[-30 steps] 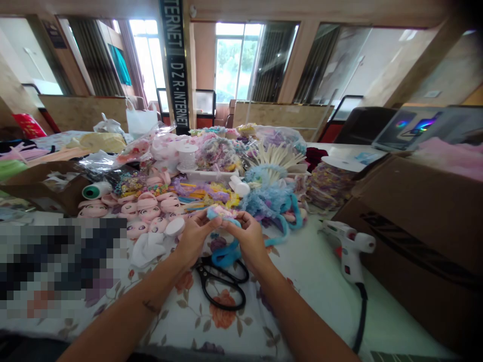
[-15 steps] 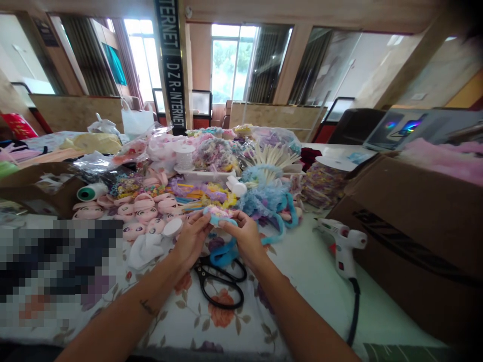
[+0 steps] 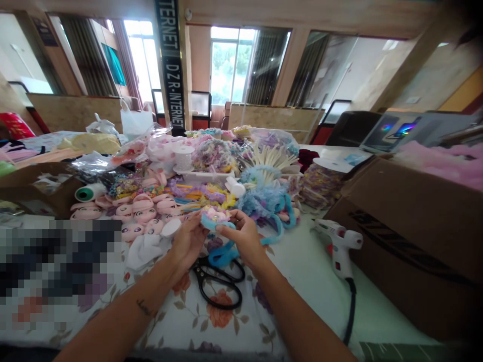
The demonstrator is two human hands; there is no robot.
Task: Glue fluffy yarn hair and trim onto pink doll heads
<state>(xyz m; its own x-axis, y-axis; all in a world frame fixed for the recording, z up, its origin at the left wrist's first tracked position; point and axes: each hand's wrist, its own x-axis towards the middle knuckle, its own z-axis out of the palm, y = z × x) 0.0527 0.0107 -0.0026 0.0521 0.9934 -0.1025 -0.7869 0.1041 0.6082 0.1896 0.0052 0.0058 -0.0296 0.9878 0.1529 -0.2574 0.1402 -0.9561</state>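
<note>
Fluffy pink-and-blue piece [image 3: 216, 215], small and soft, held just above a flower-printed tablecloth [image 3: 169, 322] between a person's two bare hands. It lies at the fingertips, beyond both palms and away from the wearer, with a pink, frilly top and a pale blue strip along its lower edge. Its long axis runs roughly left to right, from one hand to the other, dipping slightly at the right. Neither hand is nearer, since both touch it.

At its left end, the left hand [image 3: 189, 240] is loosely curled, nearly closed, and seems to hold that edge lightly; some of its grip is hidden. At the right end, the right hand [image 3: 246, 236] pinches firmly, thumb across the blue strip and fingers behind.

Below the hands, a bright blue fuzzy cord [image 3: 222, 255] loops over the cloth; whether it joins the piece cannot be told. Black-handled scissors [image 3: 200, 274] lie just under it, handle loops towards the wearer. Pale doll faces [image 3: 145, 213] are heaped beyond the left hand, and a white glue gun [image 3: 341, 249] rests well to the right.
</note>
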